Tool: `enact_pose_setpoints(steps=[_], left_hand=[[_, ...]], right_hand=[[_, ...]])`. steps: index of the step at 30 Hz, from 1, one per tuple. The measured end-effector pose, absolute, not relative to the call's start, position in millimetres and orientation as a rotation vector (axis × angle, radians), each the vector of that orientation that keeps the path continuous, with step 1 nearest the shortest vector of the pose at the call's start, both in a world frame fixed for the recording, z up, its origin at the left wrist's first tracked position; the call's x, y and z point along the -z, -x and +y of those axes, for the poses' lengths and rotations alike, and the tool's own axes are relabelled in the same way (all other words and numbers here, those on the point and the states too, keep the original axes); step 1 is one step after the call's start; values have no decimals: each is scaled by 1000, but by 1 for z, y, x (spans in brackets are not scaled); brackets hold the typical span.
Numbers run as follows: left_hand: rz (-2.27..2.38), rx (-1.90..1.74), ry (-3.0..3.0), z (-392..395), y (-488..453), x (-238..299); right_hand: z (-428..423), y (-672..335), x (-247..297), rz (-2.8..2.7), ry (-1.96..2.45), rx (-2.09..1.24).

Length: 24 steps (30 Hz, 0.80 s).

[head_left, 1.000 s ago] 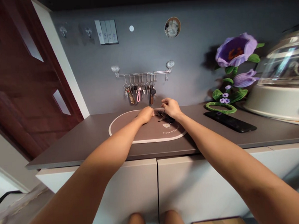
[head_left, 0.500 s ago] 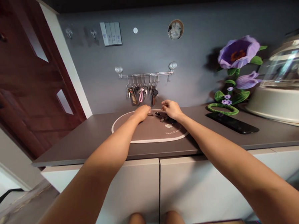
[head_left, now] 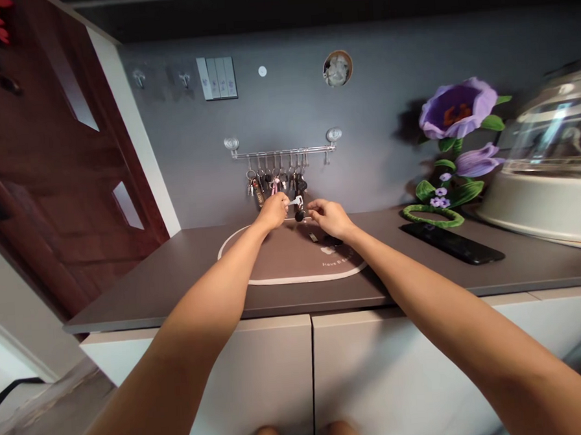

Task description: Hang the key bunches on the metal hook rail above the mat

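Observation:
My left hand [head_left: 273, 212] is raised above the far edge of the oval brown mat [head_left: 285, 260], pinching a small bunch of keys. A silver key [head_left: 296, 201] and a round black key head [head_left: 299, 215] stick out past its fingertips. My right hand [head_left: 332, 218] hovers just to the right, fingers reaching toward that black key head without visibly touching it. Beneath it, a dark key fob [head_left: 334, 240] and a small pale tag [head_left: 313, 237] lie on the mat. Just behind my left hand, a metal rail [head_left: 282, 152] carries several hanging key bunches [head_left: 274, 182].
The mat lies on a dark grey countertop [head_left: 191, 274] above white cabinets [head_left: 250, 382]. To the right are a black remote [head_left: 450, 243], a purple artificial flower [head_left: 457, 111] and a white appliance with a glass dome [head_left: 546, 178]. A dark wooden door [head_left: 48, 159] stands left.
The keys have risen off the mat in my left hand, toward the wall rail. My right hand has drawn slightly apart from the left.

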<state>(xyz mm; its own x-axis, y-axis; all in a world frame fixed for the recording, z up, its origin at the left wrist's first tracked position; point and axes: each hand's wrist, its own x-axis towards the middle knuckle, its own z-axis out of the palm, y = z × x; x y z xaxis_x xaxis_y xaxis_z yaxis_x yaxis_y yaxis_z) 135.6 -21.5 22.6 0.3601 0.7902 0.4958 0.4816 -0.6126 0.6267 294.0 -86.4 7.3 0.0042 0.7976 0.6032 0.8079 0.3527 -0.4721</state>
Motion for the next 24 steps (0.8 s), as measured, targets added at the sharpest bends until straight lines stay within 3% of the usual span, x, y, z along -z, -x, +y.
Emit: enact_pose_setpoints(steps=[9,24], left_hand=[[836,-1099,-1576,-41,-144,-32],[752,-1063,-1538,-49,-147,-32]], right_hand=[[-97,-289,-14,-1745,1232,65],[-93,-291,-13,-1740,1126,136]])
